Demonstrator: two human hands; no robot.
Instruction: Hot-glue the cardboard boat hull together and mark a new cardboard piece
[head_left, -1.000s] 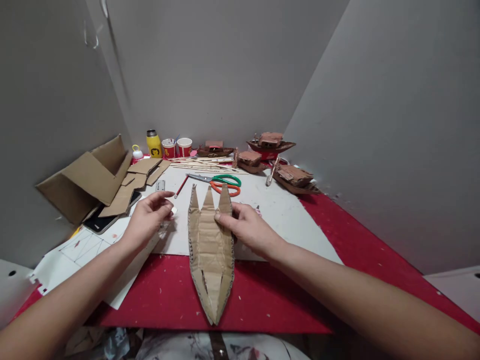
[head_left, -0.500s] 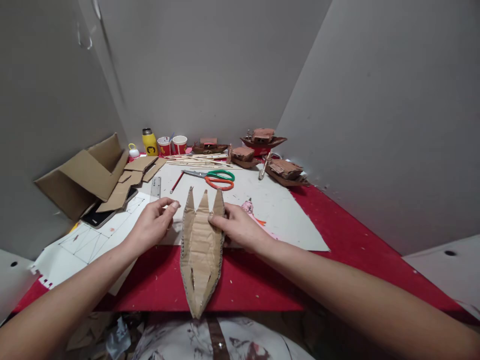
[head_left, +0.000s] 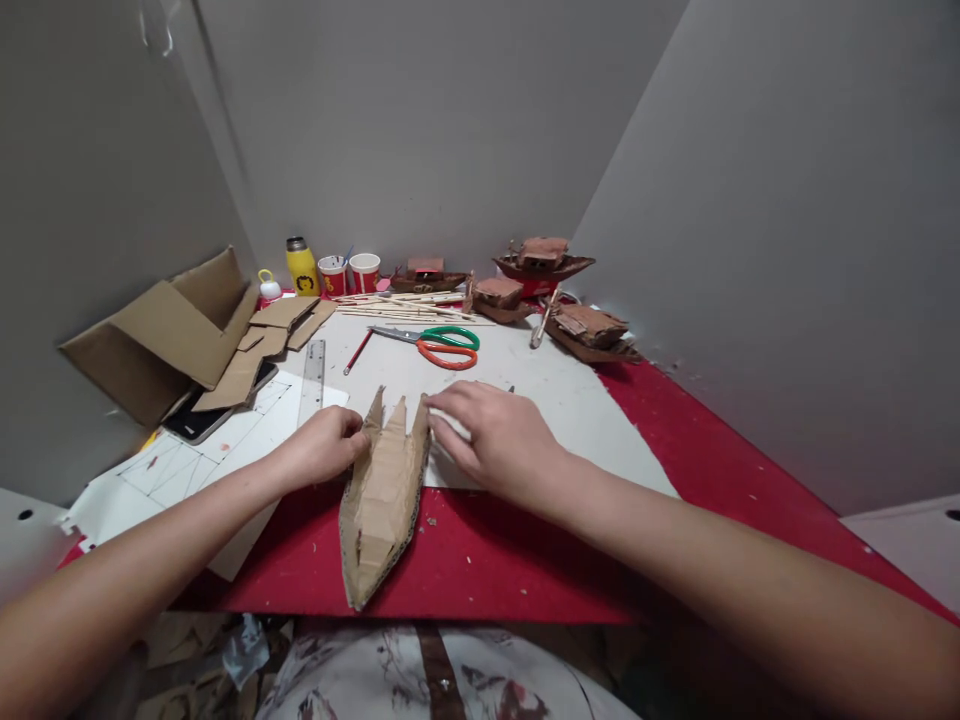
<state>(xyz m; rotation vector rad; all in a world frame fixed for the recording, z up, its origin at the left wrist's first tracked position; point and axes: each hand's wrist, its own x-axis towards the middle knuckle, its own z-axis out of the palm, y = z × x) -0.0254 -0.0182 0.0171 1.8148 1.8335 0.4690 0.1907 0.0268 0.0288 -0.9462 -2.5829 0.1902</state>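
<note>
A cardboard boat hull (head_left: 382,490) lies near the front of the table, its pointed end toward me and three cut prongs facing away. My left hand (head_left: 330,443) is closed on the hull's left side near the prongs, fingers curled and thumb against the edge. At the tip of the right-hand prong, my right hand (head_left: 491,430) pinches the cardboard between thumb and fingers. Beyond the hull lie green-and-orange-handled scissors (head_left: 442,346), a red pencil (head_left: 358,353) and a clear ruler (head_left: 313,375).
Several finished model boats (head_left: 589,330) stand at the back right, with thin wooden sticks (head_left: 409,306) beside them. Two paper cups (head_left: 365,272) and a yellow bottle (head_left: 302,268) are at the back. Folded cardboard (head_left: 180,335), a phone (head_left: 202,420) and a drawn sheet (head_left: 176,475) occupy the left.
The hull has tilted and moved slightly left and down onto the table. My left hand has come onto its left side. My right hand has shifted to the right prong's tip, covering the pink item.
</note>
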